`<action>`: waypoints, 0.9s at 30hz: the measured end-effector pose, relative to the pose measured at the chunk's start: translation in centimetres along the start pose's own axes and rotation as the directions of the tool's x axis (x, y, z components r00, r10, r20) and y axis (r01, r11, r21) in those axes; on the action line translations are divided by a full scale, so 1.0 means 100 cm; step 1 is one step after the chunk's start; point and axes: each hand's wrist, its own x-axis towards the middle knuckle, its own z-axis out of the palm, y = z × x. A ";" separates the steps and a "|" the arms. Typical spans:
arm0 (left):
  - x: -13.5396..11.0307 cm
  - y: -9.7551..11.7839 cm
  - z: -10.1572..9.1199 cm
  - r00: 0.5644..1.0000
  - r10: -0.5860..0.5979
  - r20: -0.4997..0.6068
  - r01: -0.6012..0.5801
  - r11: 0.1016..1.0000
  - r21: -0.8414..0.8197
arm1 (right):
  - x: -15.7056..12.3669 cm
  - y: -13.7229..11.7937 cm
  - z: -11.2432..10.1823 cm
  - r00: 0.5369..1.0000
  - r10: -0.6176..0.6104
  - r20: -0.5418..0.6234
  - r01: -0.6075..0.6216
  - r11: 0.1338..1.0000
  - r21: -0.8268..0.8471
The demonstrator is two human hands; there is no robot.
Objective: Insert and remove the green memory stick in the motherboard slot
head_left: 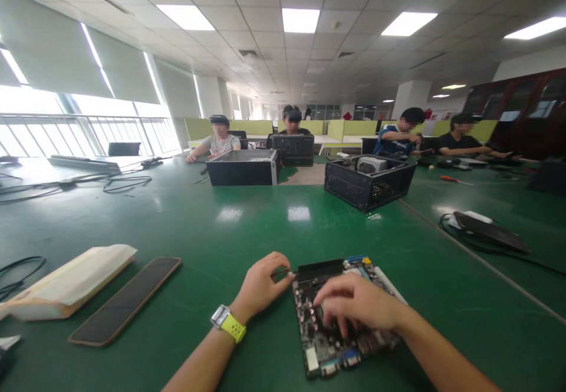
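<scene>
A computer motherboard (329, 345) lies flat on the green table (247, 233) just in front of me. My left hand (260, 286), with a yellow-strapped watch on the wrist, is closed in a pinch at the board's far left corner, holding a thin dark item I cannot make out. My right hand (358, 306) rests on top of the board with its fingers curled down onto the components in the middle.
A long dark panel (126, 300) and a padded white envelope (71, 289) lie to my left. Two open black computer cases (243, 168) (367, 183) stand further back. Cables trail at the left and right. Several people sit at the far end.
</scene>
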 end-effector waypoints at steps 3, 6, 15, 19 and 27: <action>-0.001 0.000 -0.001 0.998 -0.051 0.045 0.051 0.999 0.007 | 0.007 0.020 -0.013 0.905 -0.033 -0.424 0.009 0.998 -0.060; -0.002 0.000 -0.003 0.982 -0.129 0.140 0.126 0.992 0.024 | 0.016 0.047 -0.024 0.789 -0.102 -0.606 -0.053 0.971 -0.232; -0.004 -0.001 -0.003 0.967 -0.131 0.217 0.136 0.991 -0.007 | 0.012 0.049 -0.025 0.890 0.020 -0.456 -0.192 0.923 -0.334; -0.004 0.002 -0.003 0.971 -0.100 0.218 0.104 0.995 -0.007 | 0.009 0.046 -0.023 0.925 -0.016 -0.380 -0.104 0.951 -0.292; -0.003 0.006 -0.006 0.979 0.015 0.205 0.010 0.993 -0.122 | 0.010 0.035 -0.024 0.906 -0.031 -0.422 -0.052 0.982 -0.184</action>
